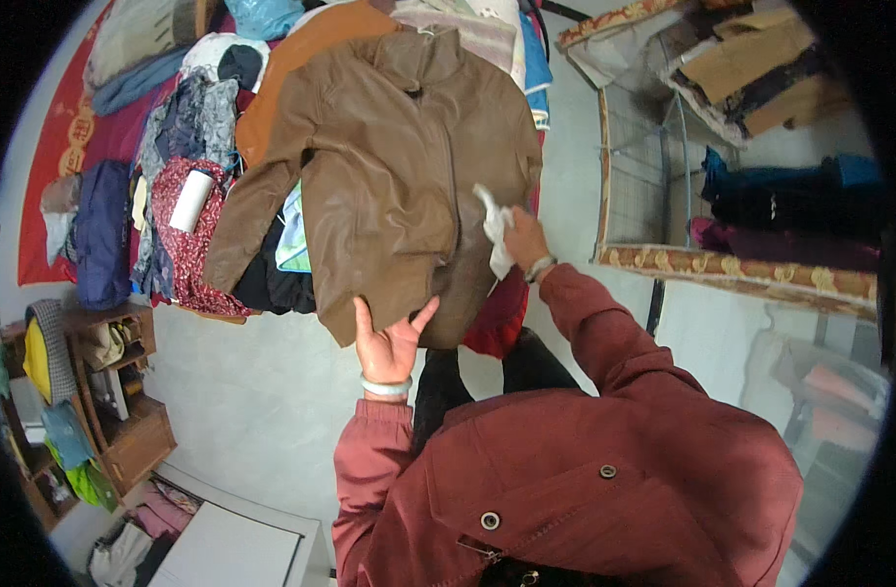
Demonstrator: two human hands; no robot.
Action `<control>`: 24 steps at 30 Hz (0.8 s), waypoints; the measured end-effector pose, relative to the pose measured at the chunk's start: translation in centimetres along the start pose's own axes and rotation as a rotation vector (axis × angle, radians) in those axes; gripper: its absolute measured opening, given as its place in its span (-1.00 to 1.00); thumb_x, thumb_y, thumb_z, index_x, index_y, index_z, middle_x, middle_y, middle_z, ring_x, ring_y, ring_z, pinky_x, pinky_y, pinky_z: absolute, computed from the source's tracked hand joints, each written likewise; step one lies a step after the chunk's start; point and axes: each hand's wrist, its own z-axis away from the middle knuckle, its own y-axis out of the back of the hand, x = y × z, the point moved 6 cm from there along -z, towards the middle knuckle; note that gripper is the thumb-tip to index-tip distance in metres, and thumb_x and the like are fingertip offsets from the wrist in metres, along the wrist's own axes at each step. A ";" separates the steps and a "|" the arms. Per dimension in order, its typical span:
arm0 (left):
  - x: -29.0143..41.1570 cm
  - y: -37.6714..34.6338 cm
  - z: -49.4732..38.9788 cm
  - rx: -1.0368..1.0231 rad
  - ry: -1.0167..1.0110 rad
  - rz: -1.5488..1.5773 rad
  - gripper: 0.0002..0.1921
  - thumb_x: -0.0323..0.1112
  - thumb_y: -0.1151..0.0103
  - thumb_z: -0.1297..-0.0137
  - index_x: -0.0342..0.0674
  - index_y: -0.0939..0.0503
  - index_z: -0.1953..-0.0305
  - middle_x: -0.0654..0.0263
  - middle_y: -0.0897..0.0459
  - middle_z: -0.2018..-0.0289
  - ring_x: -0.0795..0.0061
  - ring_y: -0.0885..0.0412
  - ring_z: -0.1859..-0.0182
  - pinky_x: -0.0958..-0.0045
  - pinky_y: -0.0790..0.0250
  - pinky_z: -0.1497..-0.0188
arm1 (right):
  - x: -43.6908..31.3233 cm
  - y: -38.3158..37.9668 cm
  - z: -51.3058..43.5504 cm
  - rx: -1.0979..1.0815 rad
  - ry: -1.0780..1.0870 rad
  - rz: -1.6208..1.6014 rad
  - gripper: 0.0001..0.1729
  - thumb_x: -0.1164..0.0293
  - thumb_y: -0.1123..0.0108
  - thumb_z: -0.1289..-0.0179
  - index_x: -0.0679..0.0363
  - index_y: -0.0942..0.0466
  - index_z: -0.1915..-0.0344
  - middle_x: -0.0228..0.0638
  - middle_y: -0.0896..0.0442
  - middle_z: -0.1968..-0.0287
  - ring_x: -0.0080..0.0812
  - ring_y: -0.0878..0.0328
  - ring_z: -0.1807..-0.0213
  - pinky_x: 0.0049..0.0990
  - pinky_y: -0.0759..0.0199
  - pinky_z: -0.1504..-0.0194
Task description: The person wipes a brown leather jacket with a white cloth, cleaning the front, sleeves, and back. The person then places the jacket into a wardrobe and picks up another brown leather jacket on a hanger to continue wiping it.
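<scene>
A brown leather-look jacket [389,191] lies spread, front side up, over a pile of clothes, its collar at the far end. At its near hem, my left hand [389,352] holds the edge, with most of the fingers hidden beneath the material. My right hand [525,238] grips a crumpled white cloth or tissue [498,235] over the right front panel of the jacket. Whether the white piece touches the panel is hard to tell. One sleeve of the jacket reaches down to the left, across other garments.
A white roll [192,201] rests on a red patterned cloth [191,257] left of the jacket. Rust-orange material [286,81] shows behind it. At right stands a metal-framed rack [602,169] with patterned trim. Wooden shelves [128,418] with cloths stand at lower left, near a white cabinet [227,550].
</scene>
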 end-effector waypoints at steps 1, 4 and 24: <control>0.1 0.4 0.0 -0.003 0.020 0.015 -0.44 0.11 0.19 -0.45 -0.10 -0.30 -0.30 0.26 -0.39 -0.27 0.19 -0.32 -0.31 0.03 -0.18 -0.32 | -2.5 1.6 0.3 -0.002 -0.018 -0.169 -0.78 0.31 -0.16 -0.18 0.27 -0.49 0.34 0.03 -0.61 0.43 0.00 -0.63 0.33 -0.12 -0.45 0.34; -1.6 2.0 -0.7 0.025 0.101 -0.006 -0.43 0.12 0.19 -0.45 -0.17 -0.30 -0.29 0.25 -0.41 -0.25 0.24 -0.33 -0.30 0.11 -0.19 -0.33 | -11.8 -0.8 4.3 -0.021 0.260 -0.223 -0.87 0.41 -0.13 -0.13 0.20 -0.46 0.31 -0.03 -0.58 0.47 0.06 -0.59 0.38 -0.08 -0.41 0.37; -3.7 4.1 2.3 -0.036 0.117 -0.050 -0.52 -0.05 0.09 -0.45 -0.16 -0.32 -0.28 0.27 -0.38 -0.28 0.24 -0.31 -0.32 0.07 -0.09 -0.38 | -3.8 -4.6 14.2 -0.511 -0.465 -1.039 -0.61 0.04 -0.25 -0.17 0.17 -0.62 0.33 -0.43 -0.58 0.58 -0.58 -0.48 0.64 -0.52 -0.19 0.73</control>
